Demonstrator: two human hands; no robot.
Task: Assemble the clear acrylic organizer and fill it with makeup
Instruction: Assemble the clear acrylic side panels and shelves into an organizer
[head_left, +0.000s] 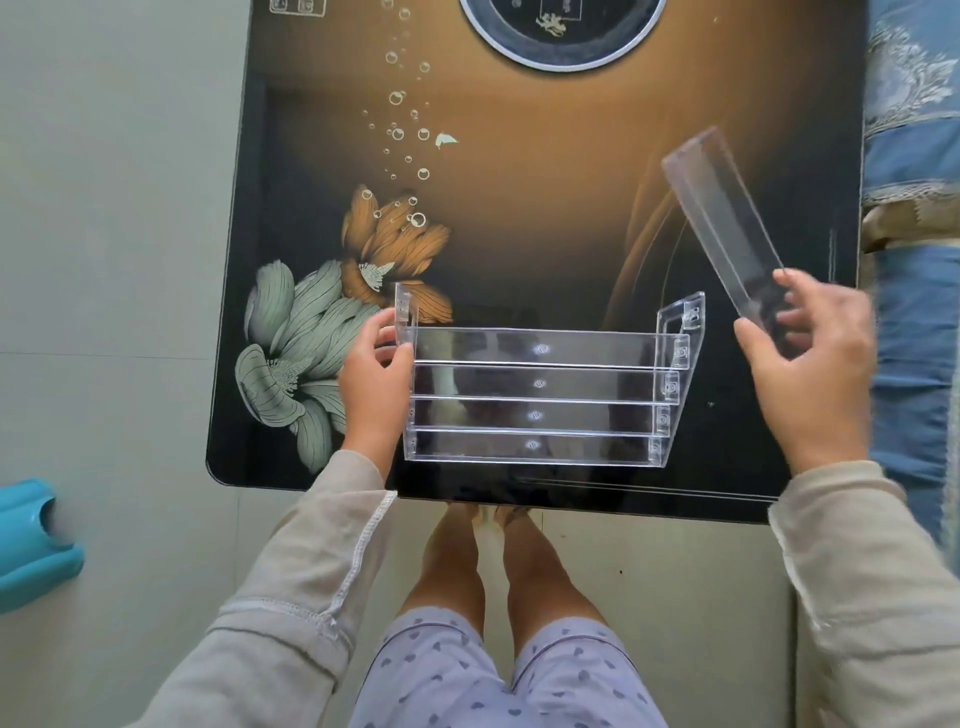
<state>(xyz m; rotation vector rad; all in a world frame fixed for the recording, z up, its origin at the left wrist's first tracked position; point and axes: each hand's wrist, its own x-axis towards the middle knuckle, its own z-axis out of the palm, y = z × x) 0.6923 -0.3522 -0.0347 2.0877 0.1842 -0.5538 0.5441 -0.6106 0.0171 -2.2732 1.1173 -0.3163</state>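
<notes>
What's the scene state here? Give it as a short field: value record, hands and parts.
surface: dark glossy table with printed flowers
main part: clear acrylic organizer frame, four tier strips fitted, standing on the table near its front edge
top slot: empty, side tabs free
loose part: clear acrylic tier strip, lifted, tilted
left hand: gripping the frame's left side panel
right hand: holding the strip's near end
makeup: none in view
off-table: turquoise plastic object on the floor

both arms reach forward in beige sleeves, the left hand (375, 375) curled with thumb forward, the right hand (810, 364) raised, fingers pinched in a grip.
</notes>
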